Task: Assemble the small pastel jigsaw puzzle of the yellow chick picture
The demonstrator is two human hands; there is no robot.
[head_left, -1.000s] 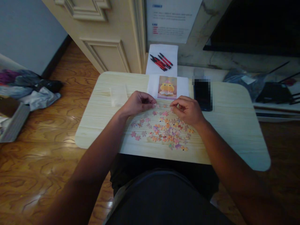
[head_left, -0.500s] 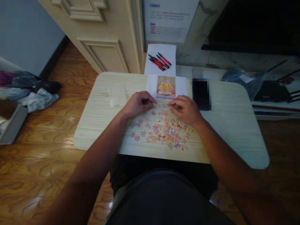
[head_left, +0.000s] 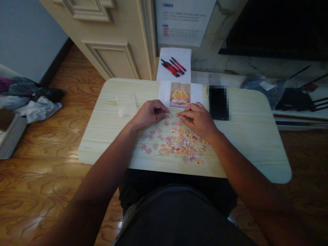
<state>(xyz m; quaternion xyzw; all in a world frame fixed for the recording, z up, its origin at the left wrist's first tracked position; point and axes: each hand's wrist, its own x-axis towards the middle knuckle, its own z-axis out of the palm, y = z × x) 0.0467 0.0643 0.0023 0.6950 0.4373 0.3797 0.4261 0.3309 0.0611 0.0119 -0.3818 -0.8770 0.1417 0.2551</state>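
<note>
My left hand (head_left: pixel 151 113) rests on the table just below the picture sheet, its thumb and fingers closed at a small pale pink jigsaw piece (head_left: pixel 169 116). Facing it from the right, my right hand (head_left: pixel 198 119) pinches at another jigsaw piece (head_left: pixel 177 115), largely covered by the fingertips. The two hands are a short gap apart. Below them lies a loose spread of pink, orange and purple jigsaw pieces (head_left: pixel 183 145), with a few pink ones (head_left: pixel 148 150) off to the left. A printed picture of a yellow cartoon figure (head_left: pixel 180 94) lies just beyond the hands.
A dark phone-like device (head_left: pixel 218 103), partly pixelated, lies right of the picture on the pale wooden table (head_left: pixel 256 143). To the left is a translucent bag (head_left: pixel 126 104). Several red and black pens (head_left: pixel 173 66) lie on white paper behind the table.
My right hand has moved left, toward my left hand, and its fingertips now reach a piece that lay between the hands. My left hand stays nearly in place. The view shifts slightly.
</note>
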